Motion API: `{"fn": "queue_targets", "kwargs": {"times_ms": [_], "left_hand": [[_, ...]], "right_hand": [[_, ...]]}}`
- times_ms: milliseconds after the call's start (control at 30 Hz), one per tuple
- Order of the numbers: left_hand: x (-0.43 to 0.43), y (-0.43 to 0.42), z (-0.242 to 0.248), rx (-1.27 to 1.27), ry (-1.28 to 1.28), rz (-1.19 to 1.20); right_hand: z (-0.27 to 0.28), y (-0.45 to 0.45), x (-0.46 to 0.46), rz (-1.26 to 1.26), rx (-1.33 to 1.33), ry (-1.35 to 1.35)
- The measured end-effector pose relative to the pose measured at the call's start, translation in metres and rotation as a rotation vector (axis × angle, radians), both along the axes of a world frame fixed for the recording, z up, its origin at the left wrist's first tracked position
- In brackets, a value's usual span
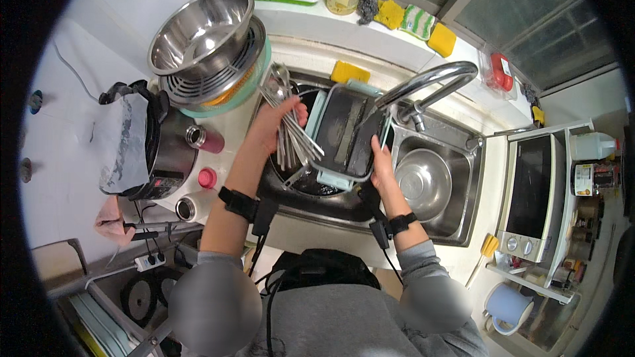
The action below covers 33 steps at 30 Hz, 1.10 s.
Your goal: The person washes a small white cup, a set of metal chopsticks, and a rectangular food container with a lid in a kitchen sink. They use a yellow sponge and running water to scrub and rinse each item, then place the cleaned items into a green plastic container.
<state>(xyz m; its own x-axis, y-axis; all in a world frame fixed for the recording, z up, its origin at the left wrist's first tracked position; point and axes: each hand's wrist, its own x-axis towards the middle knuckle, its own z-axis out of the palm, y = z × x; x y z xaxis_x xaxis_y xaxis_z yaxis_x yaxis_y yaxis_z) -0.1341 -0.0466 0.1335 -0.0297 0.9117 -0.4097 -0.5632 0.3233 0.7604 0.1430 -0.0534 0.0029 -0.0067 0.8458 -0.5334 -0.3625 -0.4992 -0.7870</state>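
Observation:
A bundle of metal spoons and chopsticks (297,136) is gripped in my left hand (280,121), above the left basin of a steel sink (317,213). My right hand (383,163) holds the right edge of a rectangular clear container lid (342,134) with pale green clips, tilted over the same basin. Part of a dark round pan (317,186) shows beneath the lid and the utensils. The chrome faucet (431,79) arches over the lid's right side, and water runs from its spout. The lid hides much of what lies in the basin.
A steel bowl (424,183) lies in the right basin. Left of the sink stand stacked bowls and strainers (213,84), a pink flask (206,140), a white flask (193,207) and a rice cooker (171,153). A yellow sponge (350,72) rests behind the sink; a microwave (531,193) is at right.

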Motion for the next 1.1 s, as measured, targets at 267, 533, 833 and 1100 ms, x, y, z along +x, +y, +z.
{"fn": "queue_targets", "kwargs": {"times_ms": [267,533,833,1100], "left_hand": [[0.062,0.000,-0.036,-0.021,-0.015,-0.216],[0.098,0.015,-0.054,-0.017,-0.055,-0.292],[0.136,0.042,-0.085,0.412,0.556,-0.140],[0.140,0.034,-0.064,0.104,0.111,-0.298]], "right_hand": [[-0.059,-0.018,-0.024,0.169,-0.169,-0.129],[0.014,0.002,-0.022,0.213,0.421,-0.866],[0.071,0.015,-0.044,0.350,0.294,-0.402],[0.070,0.013,-0.021,0.508,0.236,0.177]]}}
